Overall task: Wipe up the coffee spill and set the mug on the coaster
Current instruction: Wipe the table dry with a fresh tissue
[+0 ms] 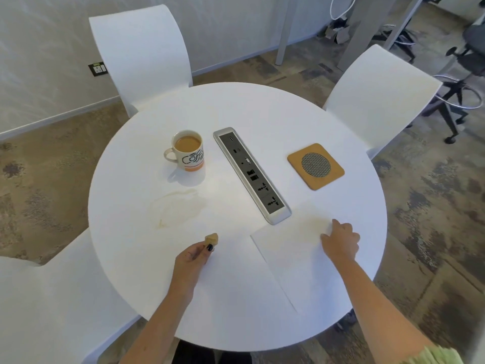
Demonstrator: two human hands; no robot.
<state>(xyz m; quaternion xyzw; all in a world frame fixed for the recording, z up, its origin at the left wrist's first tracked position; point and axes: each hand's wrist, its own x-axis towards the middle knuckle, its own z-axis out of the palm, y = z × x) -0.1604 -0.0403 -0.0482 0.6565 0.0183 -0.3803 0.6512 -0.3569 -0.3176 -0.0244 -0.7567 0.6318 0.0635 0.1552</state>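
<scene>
Your left hand (193, 258) rests on the round white table (236, 324), its fingers (207, 249) closed around a small crumpled brownish wad (211, 238); your right hand (341, 241) lies flat with fingers spread on a white paper sheet (283, 258) that carries a faint tan stain. The pale coffee spill (178, 207) sits beyond your left hand, near the filled mug (187, 151); the cork coaster (315, 166) lies well apart, on the other side of the socket strip (252, 174).

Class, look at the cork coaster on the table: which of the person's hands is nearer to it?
Right. The right hand rests on a white sheet just below the coaster; the left hand is far across the table, beyond the power strip.
</scene>
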